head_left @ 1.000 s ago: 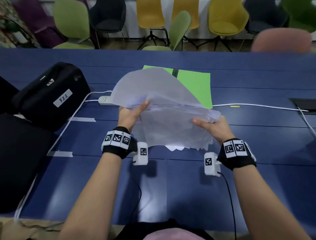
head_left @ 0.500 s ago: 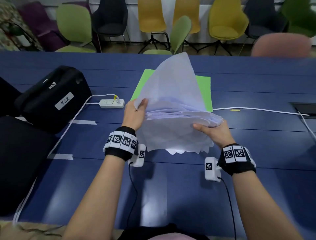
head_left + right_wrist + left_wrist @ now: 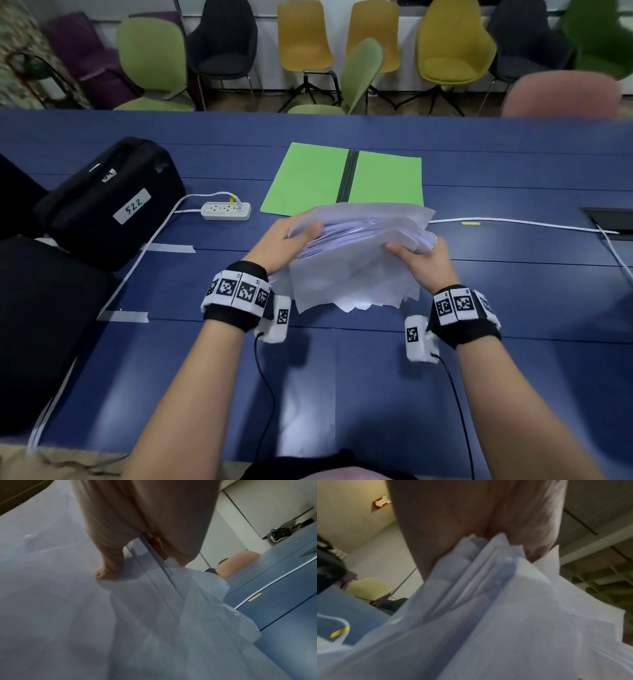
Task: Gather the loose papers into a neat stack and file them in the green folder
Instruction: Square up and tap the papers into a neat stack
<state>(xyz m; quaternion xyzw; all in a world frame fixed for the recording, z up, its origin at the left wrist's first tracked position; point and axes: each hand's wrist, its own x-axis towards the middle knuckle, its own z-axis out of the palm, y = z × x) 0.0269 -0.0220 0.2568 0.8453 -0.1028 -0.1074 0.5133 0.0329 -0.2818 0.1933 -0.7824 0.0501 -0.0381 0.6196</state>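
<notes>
A thick, uneven bundle of white papers (image 3: 359, 260) is held above the blue table (image 3: 342, 377) between both hands. My left hand (image 3: 291, 240) grips its left edge, thumb on top. My right hand (image 3: 423, 258) grips the right edge, thumb pressing the top sheets. The sheet edges fan out unevenly in the left wrist view (image 3: 496, 601) and the right wrist view (image 3: 120, 615). The green folder (image 3: 342, 178) lies open flat on the table just beyond the bundle, its dark spine in the middle.
A black bag (image 3: 109, 202) labelled 522 sits at the left. A white power strip (image 3: 226, 210) and its cable lie left of the folder. Another white cable (image 3: 513, 222) runs right toward a table hatch (image 3: 609, 219). Chairs (image 3: 305, 41) line the far side.
The top sheets that stood lifted and fanned up over the folder have come down onto the bundle. The folder, hidden before, now shows fully. Both hands kept their grip.
</notes>
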